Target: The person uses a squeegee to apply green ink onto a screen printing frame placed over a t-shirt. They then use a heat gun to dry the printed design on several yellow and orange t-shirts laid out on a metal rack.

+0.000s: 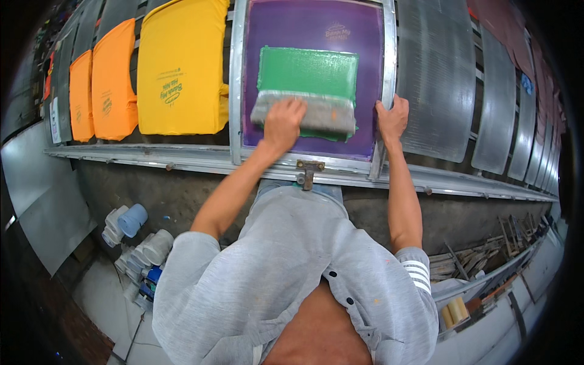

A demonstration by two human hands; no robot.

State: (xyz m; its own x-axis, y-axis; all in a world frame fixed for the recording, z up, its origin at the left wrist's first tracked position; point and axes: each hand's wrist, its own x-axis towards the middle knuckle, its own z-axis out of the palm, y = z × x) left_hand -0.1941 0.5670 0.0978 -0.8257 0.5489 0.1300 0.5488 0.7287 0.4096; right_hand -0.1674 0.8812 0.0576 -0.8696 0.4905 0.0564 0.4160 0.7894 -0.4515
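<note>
My left hand [283, 125] is closed around a wide grey squeegee [328, 114], which lies across the lower part of a screen printing frame. Green ink [309, 72] covers a rectangle of the purple mesh [365, 91] above the squeegee, and a little shows below it. With bent fingers, my right hand [392, 118] grips the right side of the metal frame [390, 48] near its lower corner. A rusty metal bracket [310, 167] sits at the middle of the frame's near edge.
Yellow [182, 67] and orange shirts [114, 82] lie stretched on boards to the left. Bare grey boards [435, 79] line the right, with dark red cloth [502, 27] beyond. A metal rail [152, 157] edges the table. Buckets [132, 220] and wood scraps [486, 258] lie below.
</note>
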